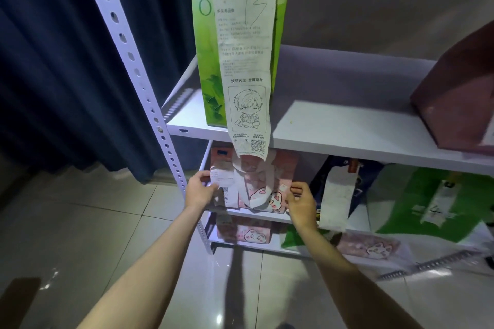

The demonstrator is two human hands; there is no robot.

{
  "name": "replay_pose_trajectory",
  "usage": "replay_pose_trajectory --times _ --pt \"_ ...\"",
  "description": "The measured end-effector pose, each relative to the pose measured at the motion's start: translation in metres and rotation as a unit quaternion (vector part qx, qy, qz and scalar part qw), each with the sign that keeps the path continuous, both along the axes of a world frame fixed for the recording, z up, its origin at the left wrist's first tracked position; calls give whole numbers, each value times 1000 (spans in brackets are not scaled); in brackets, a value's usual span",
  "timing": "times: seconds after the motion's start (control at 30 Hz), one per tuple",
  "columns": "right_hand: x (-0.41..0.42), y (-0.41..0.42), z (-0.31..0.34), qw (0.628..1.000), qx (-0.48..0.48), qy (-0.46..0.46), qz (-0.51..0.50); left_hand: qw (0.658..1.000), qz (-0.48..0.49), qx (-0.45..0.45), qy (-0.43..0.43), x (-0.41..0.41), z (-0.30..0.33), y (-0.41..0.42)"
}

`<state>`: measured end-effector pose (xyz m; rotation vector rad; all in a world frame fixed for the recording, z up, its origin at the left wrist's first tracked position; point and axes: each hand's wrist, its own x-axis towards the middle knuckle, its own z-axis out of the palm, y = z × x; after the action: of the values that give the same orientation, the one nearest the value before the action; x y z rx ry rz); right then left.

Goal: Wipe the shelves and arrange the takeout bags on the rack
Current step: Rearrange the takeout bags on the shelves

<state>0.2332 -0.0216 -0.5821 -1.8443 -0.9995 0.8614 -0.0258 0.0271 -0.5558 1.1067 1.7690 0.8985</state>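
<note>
A pink takeout bag [260,181] with cat faces stands at the left end of the middle shelf [256,214] of the white rack. My left hand [199,189] grips its left side and my right hand [300,201] grips its right side. On the upper shelf [334,125] a green bag [207,67] stands upright with a long receipt [244,61] hanging down over the pink bag's top. A dark red bag [457,99] stands at the upper shelf's right end. No cloth is visible.
On the middle shelf to the right are a dark blue bag [336,176] with a white receipt and a green bag [427,200]. Another pink cat bag [244,232] sits on the bottom shelf. A perforated white post [139,77] and a navy curtain [53,61] stand left. A pink bag [370,247] lies on the tiled floor.
</note>
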Motion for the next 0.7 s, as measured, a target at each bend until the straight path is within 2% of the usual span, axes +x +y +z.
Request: replay_pose_trajectory --times 0.13,0.33,0.5,0.7 --pt "2 -37 23 999 -35 -36 8 997 57 -8 -48 -1 20 -38" --pt "1 -100 80 994 -77 -53 54 997 -60 29 29 7 62 -111" --pt "11 -150 115 978 -97 -142 118 986 -141 48 73 23 94 -148" --pt "43 -197 133 952 -123 -248 128 970 -203 68 116 52 107 -176"
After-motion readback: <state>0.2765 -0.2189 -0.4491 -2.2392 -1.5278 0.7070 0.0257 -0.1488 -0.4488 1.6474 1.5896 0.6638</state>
